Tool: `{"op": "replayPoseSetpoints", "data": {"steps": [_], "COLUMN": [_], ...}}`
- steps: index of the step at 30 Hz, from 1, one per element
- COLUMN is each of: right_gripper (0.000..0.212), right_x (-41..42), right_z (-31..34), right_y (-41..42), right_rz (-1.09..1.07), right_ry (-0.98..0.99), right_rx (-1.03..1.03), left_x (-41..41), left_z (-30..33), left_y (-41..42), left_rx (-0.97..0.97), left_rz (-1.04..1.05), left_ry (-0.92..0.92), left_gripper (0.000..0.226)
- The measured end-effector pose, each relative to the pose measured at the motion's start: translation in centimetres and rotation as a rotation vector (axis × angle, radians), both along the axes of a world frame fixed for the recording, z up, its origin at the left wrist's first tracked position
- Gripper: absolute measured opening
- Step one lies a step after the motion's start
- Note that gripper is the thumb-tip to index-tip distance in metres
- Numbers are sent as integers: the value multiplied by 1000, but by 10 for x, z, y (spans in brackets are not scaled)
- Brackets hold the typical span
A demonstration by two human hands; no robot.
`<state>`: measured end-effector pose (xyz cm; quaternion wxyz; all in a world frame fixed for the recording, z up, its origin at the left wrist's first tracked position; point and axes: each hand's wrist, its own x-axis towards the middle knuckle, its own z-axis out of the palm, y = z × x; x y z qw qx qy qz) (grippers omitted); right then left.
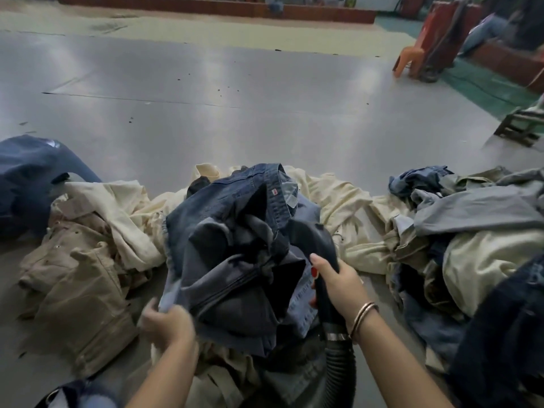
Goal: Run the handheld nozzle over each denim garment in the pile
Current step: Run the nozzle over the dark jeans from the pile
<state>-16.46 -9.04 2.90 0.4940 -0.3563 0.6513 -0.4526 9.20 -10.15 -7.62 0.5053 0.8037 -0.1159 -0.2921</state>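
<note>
Denim garment (235, 251) is pinched at its near-left edge by the left hand (169, 325), just left of the nozzle (316, 245) gripped by the right hand (338, 281).

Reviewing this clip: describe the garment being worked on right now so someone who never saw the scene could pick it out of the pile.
Across the near grey floor runs a pile of clothes. At its centre, raised above cream fabric, is the dark blue denim garment. Only this one is held: the left hand grips its hem, and the right hand holds the black nozzle against it.
</note>
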Motion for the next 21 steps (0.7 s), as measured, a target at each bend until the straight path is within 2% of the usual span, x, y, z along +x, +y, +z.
{"op": "replayPoseSetpoints", "data": {"steps": [2,3,5,6,7,8,9,10,11,13,15,16,18,19,20,21], "right_gripper": [30,31,33,33,33,32,31,30,30,29,29,30,31,30,28,27], "right_x": [5,6,7,6,5,4,3,2,0,-2,-6,-7,-4,0,5,11], "right_z": [-1,-1,2,3,5,7,9,12,15,24,38,46,62,68,72,74], "right_y": [1,1,3,3,4,5,5,6,7,11,15,18,24,27,30,33], "right_rz": [50,54,37,25,12,2,-6,-11,-10,1,36,65,142,184,221,255], "right_ry": [31,12,-16,-30,-51,-71,-87,-98,-103,-108,-119,-120,-118,-105,-80,-47], "right_rx": [3,2,7,12,13,13,11,8,1,-28,-69,-87,-113,-118,-114,-102], "left_x": [-18,-28,-46,-53,-58,-61,-62,-63,-63,-63,-64,-65,-68,-68,-67,-66], "left_z": [23,34,55,59,55,48,44,42,43,57,75,87,110,119,125,129], "left_y": [-12,-17,-30,-33,-36,-41,-43,-44,-46,-51,-59,-62,-60,-58,-56,-54], "left_rx": [-253,-394,-496,-403,-202,36,215,300,259,6,-174,-222,-266,-274,-293,-330], "left_rz": [-179,-332,-698,-901,-1087,-1201,-1268,-1302,-1280,-1129,-944,-874,-817,-803,-749,-650], "left_ry": [-478,-660,-804,-801,-818,-884,-981,-1057,-1046,-848,-631,-446,119,426,687,862], "left_gripper": [39,34,32,39,55,71,78,72,57,27,12,6,3,10,17,18]}}
